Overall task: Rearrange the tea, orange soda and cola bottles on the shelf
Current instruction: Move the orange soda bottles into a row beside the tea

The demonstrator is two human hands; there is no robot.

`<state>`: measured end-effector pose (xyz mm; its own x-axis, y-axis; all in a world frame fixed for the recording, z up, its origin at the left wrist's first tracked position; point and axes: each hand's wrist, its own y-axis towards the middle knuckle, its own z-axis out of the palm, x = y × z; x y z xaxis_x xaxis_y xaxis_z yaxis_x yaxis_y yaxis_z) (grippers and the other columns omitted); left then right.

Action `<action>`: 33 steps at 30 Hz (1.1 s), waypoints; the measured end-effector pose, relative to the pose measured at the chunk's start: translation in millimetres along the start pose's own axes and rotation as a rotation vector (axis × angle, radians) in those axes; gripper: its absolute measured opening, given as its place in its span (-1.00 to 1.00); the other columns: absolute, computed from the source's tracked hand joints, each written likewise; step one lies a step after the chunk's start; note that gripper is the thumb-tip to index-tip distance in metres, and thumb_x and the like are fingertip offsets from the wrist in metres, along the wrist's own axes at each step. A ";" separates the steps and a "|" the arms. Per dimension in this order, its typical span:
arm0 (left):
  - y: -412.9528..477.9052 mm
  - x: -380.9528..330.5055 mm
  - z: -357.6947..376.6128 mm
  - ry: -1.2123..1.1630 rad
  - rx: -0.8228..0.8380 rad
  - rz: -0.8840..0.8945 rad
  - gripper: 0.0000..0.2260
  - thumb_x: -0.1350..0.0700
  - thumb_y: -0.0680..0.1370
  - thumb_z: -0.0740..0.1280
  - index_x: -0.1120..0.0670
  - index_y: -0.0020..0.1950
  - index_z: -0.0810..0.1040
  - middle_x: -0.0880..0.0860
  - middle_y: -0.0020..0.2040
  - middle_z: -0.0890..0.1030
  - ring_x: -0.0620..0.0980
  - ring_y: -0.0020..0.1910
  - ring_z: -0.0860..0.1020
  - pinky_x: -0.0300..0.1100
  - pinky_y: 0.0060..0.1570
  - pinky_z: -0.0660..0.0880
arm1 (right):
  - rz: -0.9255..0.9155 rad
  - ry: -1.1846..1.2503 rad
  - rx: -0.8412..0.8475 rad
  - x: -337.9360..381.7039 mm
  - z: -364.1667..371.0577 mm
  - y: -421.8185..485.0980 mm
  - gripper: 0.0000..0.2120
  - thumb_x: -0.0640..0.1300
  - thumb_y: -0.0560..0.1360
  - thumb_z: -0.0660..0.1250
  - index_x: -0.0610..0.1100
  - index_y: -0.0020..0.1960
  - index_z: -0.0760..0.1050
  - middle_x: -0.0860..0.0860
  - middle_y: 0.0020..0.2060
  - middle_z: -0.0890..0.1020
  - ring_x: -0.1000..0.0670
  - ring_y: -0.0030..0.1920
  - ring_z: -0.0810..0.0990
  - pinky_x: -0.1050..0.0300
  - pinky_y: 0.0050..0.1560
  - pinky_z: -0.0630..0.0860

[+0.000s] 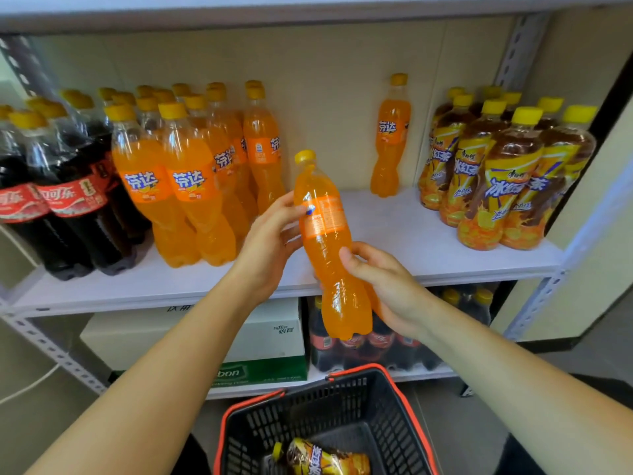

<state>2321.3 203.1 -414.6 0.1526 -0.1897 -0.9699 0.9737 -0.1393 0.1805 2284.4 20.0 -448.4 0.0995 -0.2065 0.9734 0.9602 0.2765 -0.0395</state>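
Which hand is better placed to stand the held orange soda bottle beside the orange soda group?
Probably the left. The left hand holds the orange soda bottle at its label, on the side nearest the orange soda group; the right hand grips its lower part, farther away.

Beige wall (342, 80), grey slotted-metal shelving unit (520, 46) with white boards, grey floor (459, 437), white cable (34, 384) at left

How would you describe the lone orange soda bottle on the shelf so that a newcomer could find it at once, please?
On the white shelf, find the gap between the orange soda group and the tea bottles. The lone orange soda bottle stands at the back there, touching no neighbour.
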 end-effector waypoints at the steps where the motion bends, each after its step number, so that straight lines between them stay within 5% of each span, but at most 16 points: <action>1: 1.0 -1.2 -2.0 -0.024 0.007 -0.008 -0.56 0.04 0.48 0.38 0.02 0.37 0.54 0.02 0.15 0.69 0.00 0.12 0.67 -0.10 0.09 0.60 | 0.015 0.010 0.033 -0.7 -1.4 0.0 -0.46 0.08 0.48 0.37 -0.18 0.36 0.50 -0.23 0.19 0.67 -0.25 0.21 0.65 -0.18 0.27 0.57; 8: -3.2 0.8 -6.3 -0.030 -0.058 0.006 -0.36 0.10 0.36 0.57 0.10 0.41 0.47 0.03 0.08 0.72 0.02 0.07 0.71 -0.13 -0.05 0.63 | 0.105 -0.081 0.126 0.7 -5.6 1.2 -0.46 0.27 0.49 0.34 -0.04 0.34 0.54 -0.05 0.14 0.72 -0.02 0.14 0.70 0.09 0.07 0.63; 12: -5.8 4.7 -1.1 0.059 -0.024 0.004 -0.47 0.00 0.43 0.53 0.04 0.38 0.53 -0.01 0.10 0.71 -0.06 0.08 0.69 -0.22 -0.06 0.61 | 0.069 -0.099 0.075 0.2 -3.7 -1.7 -0.39 0.23 0.34 0.50 -0.07 0.29 0.55 -0.10 0.07 0.73 -0.16 0.00 0.74 0.04 -0.11 0.66; 15: -2.6 2.4 -2.2 0.004 0.025 -0.037 -0.68 -0.01 0.50 0.39 -0.02 0.25 0.60 -0.05 0.06 0.70 -0.10 0.02 0.66 -0.21 -0.04 0.60 | 0.077 0.015 0.082 -1.0 -5.1 -1.7 -0.29 0.21 0.38 0.47 -0.23 0.35 0.46 -0.22 0.07 0.71 -0.23 0.01 0.72 -0.05 -0.03 0.69; 19: -0.4 0.0 -5.3 -0.060 0.025 -0.058 -0.53 0.14 0.43 0.36 0.12 0.35 0.53 0.08 0.05 0.68 0.03 -0.01 0.66 -0.08 -0.03 0.63 | 0.123 -0.013 0.140 -0.8 -10.0 -1.1 -0.39 0.21 0.50 0.28 -0.11 0.44 0.42 -0.21 0.15 0.70 -0.21 0.12 0.71 -0.05 0.09 0.65; 24: -2.4 -0.4 -3.4 -0.049 -0.043 0.000 -0.51 0.15 0.40 0.52 0.09 0.31 0.51 0.01 0.02 0.72 -0.01 -0.02 0.70 -0.14 -0.10 0.62 | 0.118 -0.072 0.136 -2.0 -10.3 1.0 -0.42 0.26 0.49 0.28 -0.03 0.40 0.50 -0.04 0.21 0.70 -0.03 0.18 0.68 0.05 0.12 0.61; 29: -5.5 1.9 0.2 -0.006 -0.044 0.063 -0.49 0.11 0.42 0.54 0.05 0.33 0.49 0.00 0.08 0.71 -0.04 0.05 0.69 -0.20 -0.11 0.61 | 0.035 -0.128 0.008 -0.4 -11.2 -1.7 -0.41 0.21 0.40 0.42 -0.13 0.29 0.54 -0.22 0.15 0.68 -0.26 0.11 0.69 -0.22 0.13 0.61; 33: -7.1 -1.0 -0.6 0.010 -0.006 0.078 -0.53 0.06 0.47 0.47 0.02 0.37 0.51 0.00 0.09 0.70 -0.04 0.07 0.69 -0.23 -0.07 0.60 | 0.018 -0.109 0.031 -2.3 -13.1 -3.8 -0.45 0.16 0.47 0.36 -0.18 0.32 0.51 -0.26 0.20 0.65 -0.32 0.17 0.65 -0.24 0.17 0.59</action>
<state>2314.3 204.9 -415.0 0.2297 -0.1897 -0.9546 0.9598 -0.1184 0.2545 2283.9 7.2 -453.4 0.0863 -0.0981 0.9914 0.9499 0.3083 -0.0521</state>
